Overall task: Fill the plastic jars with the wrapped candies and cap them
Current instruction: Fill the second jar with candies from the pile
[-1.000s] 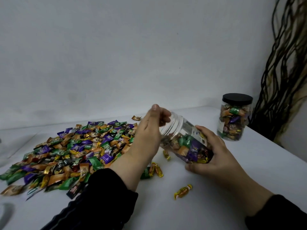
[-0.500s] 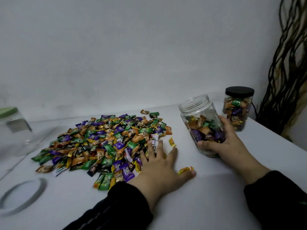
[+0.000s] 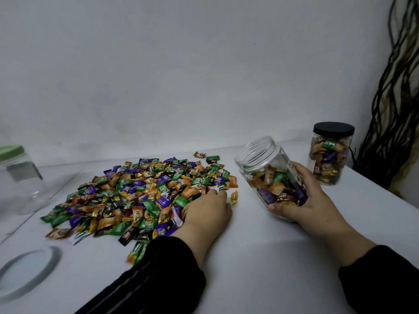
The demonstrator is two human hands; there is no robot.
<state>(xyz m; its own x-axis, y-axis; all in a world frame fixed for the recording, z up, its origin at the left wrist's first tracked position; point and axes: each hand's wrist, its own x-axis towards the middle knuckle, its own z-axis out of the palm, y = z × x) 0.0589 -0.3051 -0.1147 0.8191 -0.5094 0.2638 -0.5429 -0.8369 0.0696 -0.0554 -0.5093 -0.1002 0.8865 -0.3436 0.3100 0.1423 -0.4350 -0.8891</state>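
A wide pile of wrapped candies (image 3: 140,191) in purple, green and orange lies on the white table (image 3: 260,257). My left hand (image 3: 206,211) rests on the pile's right edge, fingers curled into the candies. A clear plastic jar (image 3: 267,171), uncapped and about half full of candies, tilts leftward with its mouth toward the pile. My right hand (image 3: 308,200) grips its lower side. One yellow candy (image 3: 234,197) lies alone between hand and jar. A filled jar with a black cap (image 3: 328,152) stands upright at the back right.
A large clear container with a green lid (image 3: 18,177) stands at the far left. A grey ring-shaped lid (image 3: 27,273) lies flat near the table's front left. Dark twisted cords (image 3: 394,109) hang against the wall at the right.
My left hand moved from the bare table onto the pile's right edge and curled into the candies. My right hand tilted the upright open jar toward the pile.
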